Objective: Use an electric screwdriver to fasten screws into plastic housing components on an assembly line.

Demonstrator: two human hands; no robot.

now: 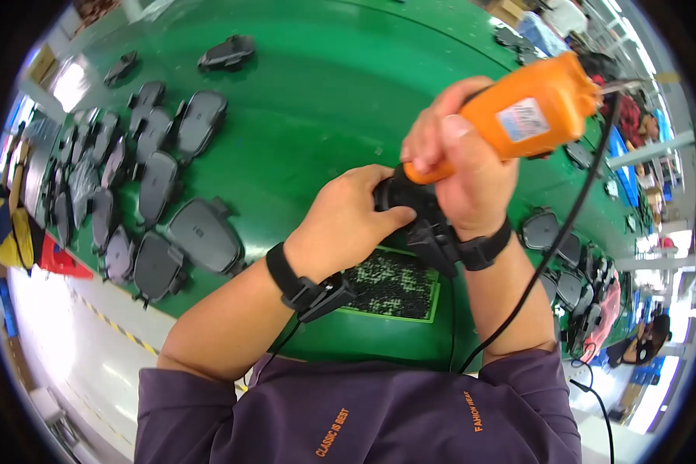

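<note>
My right hand (472, 166) is wrapped round an orange electric screwdriver (518, 108) with a black cord. The tool is tilted, its narrow front end meeting a black part (387, 192) above the green bench. My left hand (344, 220) grips that part, with the thumb and fingers on its near left side. The hands and the tool hide much of its shape, and the screwdriver's tip cannot be made out. Just below my hands lies a shallow green-rimmed tray (435, 303) full of small black pieces, probably screws.
Many dark grey, rounded pad-like units (201, 232) stand and lie on the green bench (301, 85) at the left. More such units (545, 230) are at the right, near pink plastic (605, 317). The screwdriver's cord (553, 251) crosses over my right forearm.
</note>
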